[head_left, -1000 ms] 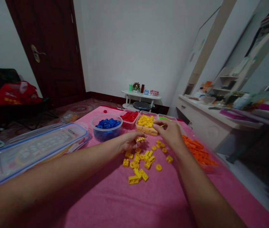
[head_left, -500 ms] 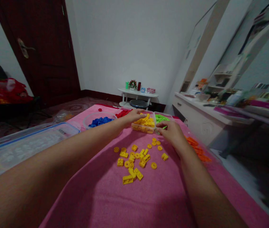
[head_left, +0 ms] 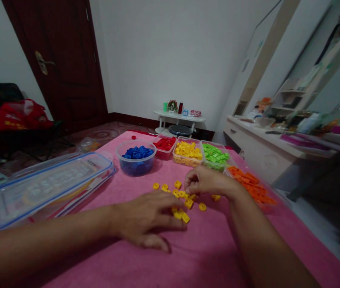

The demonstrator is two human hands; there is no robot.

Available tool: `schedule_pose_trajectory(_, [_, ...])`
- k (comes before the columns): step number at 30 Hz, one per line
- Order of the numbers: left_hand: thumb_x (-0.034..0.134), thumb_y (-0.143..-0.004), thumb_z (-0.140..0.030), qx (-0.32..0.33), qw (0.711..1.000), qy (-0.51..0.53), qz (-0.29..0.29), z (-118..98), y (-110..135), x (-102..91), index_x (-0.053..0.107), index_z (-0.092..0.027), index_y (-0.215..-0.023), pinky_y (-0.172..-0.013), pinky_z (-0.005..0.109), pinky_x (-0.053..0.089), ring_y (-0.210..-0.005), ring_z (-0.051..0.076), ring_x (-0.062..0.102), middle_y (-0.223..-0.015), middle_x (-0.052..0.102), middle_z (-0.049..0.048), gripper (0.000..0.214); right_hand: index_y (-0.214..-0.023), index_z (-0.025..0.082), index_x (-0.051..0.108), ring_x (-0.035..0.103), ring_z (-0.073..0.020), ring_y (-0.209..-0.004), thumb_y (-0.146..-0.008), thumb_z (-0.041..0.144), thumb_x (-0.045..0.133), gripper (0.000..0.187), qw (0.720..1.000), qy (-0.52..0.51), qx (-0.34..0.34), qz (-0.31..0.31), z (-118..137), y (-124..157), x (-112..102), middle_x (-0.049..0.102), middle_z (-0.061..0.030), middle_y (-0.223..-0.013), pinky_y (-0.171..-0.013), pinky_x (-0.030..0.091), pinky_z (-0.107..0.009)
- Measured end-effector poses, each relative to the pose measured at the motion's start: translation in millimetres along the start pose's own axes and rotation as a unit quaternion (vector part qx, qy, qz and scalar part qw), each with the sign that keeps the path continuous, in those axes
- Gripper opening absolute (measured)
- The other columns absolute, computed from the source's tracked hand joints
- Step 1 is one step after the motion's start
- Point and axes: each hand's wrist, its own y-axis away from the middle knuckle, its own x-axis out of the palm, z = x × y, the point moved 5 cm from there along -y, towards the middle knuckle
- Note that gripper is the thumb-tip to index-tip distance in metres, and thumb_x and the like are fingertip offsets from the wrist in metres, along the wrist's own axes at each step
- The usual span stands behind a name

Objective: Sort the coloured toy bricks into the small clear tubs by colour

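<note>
Yellow blocks [head_left: 185,217] look light and stiff, best pinched by opposite sides. The left hand [head_left: 147,216] spreads over near ones; the right hand [head_left: 206,182] bunches its fingertips, any hold hidden.

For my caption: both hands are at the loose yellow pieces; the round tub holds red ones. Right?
Not red: the head view shows blue pieces in the round tub. The left hand and right hand are at the loose yellow pieces.
</note>
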Motion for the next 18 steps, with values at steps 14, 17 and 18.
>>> schedule_pose_trajectory(14, [0.048,-0.087,-0.048,-0.097,0.993,-0.06,-0.019,90.0,-59.7,29.7,0.054,-0.023,-0.13,-0.108,0.045,0.027,-0.131,0.031,0.038,-0.146,0.039,0.0129,0.05,-0.082,0.018,0.071,0.062,-0.0145,-0.069,-0.071,0.016,0.061,0.015,0.947,0.182,0.161,-0.21,-77.2,10.2,-51.2,0.07,-0.0037,-0.078,-0.059,0.04,-0.023])
schedule_pose_trajectory(17, [0.051,-0.085,-0.049,-0.164,0.985,-0.026,-0.048,113.7,-63.3,31.4,0.056,-0.022,-0.128,-0.109,0.041,0.027,-0.133,0.029,0.036,-0.146,0.039,0.0128,0.051,-0.095,0.02,0.071,0.062,-0.0156,-0.079,-0.068,0.013,0.065,0.029,0.932,0.2,0.2,-0.228,-86.0,9.3,-45.8,0.07,-0.0041,-0.09,-0.062,0.04,-0.023])
schedule_pose_trajectory(18, [0.053,-0.084,-0.051,-0.184,0.981,-0.008,-0.065,119.2,-62.9,32.3,0.056,-0.021,-0.127,-0.109,0.04,0.027,-0.133,0.029,0.036,-0.145,0.039,0.013,0.053,-0.097,0.022,0.071,0.062,-0.0158,-0.08,-0.066,0.013,0.067,0.032,0.932,0.202,0.201,-0.223,-86.7,7.8,-42.1,0.07,-0.0038,-0.092,-0.062,0.04,-0.023])
